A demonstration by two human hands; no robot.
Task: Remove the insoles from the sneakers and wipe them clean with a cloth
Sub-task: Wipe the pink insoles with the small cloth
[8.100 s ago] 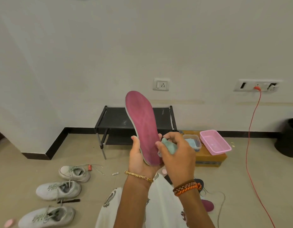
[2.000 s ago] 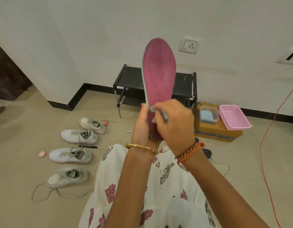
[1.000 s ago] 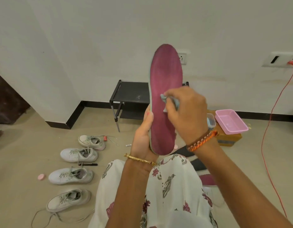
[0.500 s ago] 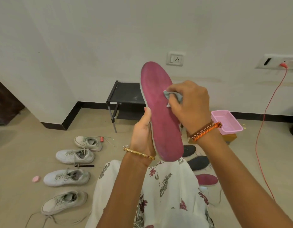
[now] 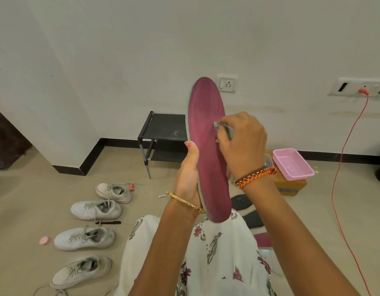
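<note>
A magenta insole [image 5: 207, 133] stands nearly upright in front of me, toe end up. My left hand [image 5: 188, 178] grips its lower half from the left edge. My right hand [image 5: 241, 144] presses a small pale blue cloth [image 5: 221, 127] against the insole's right side near the middle; most of the cloth is hidden under the fingers. Several white sneakers [image 5: 96, 210] lie in a column on the floor to my left. Dark insoles [image 5: 241, 202] and another magenta insole [image 5: 263, 240] lie on the floor behind my right forearm.
A black low shoe rack [image 5: 163, 133] stands against the wall. A pink tray [image 5: 292, 163] sits on a cardboard box [image 5: 289, 185] at right. An orange cable [image 5: 342, 167] hangs from the wall socket to the floor. My patterned white garment [image 5: 206, 257] covers my lap.
The insole has tipped back to nearly upright and risen a little. My right hand with the cloth has slid slightly down and right along it. The view has shifted a bit.
</note>
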